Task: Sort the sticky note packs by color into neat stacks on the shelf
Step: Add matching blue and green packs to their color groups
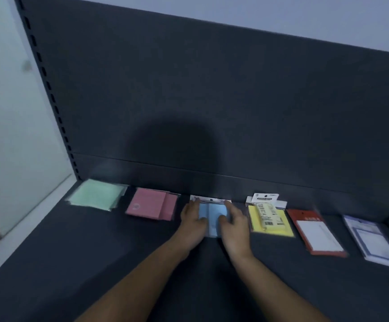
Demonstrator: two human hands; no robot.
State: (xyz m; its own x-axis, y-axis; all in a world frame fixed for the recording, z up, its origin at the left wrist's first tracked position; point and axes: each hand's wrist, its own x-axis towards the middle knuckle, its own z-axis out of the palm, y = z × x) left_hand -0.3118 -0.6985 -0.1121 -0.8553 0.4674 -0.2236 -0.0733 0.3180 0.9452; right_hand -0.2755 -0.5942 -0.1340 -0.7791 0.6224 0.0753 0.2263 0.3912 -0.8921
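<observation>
Sticky note packs lie in a row near the back of a dark shelf [96, 263]. From left to right I see a green stack [96, 195], a pink stack [151, 204], a blue stack [212, 216], a yellow stack [270, 220], a red-framed pack [315, 231] and a white-and-blue pack [372, 240]. My left hand [192, 219] presses the blue stack's left side. My right hand [234, 220] presses its right side. Both thumbs rest on top of the blue pack. The picture is blurred.
A dark back panel [212, 101] rises behind the row. A slotted upright [49, 89] and a pale glass wall [9, 112] stand at the left. The shelf's pale left edge [21, 226] runs toward me.
</observation>
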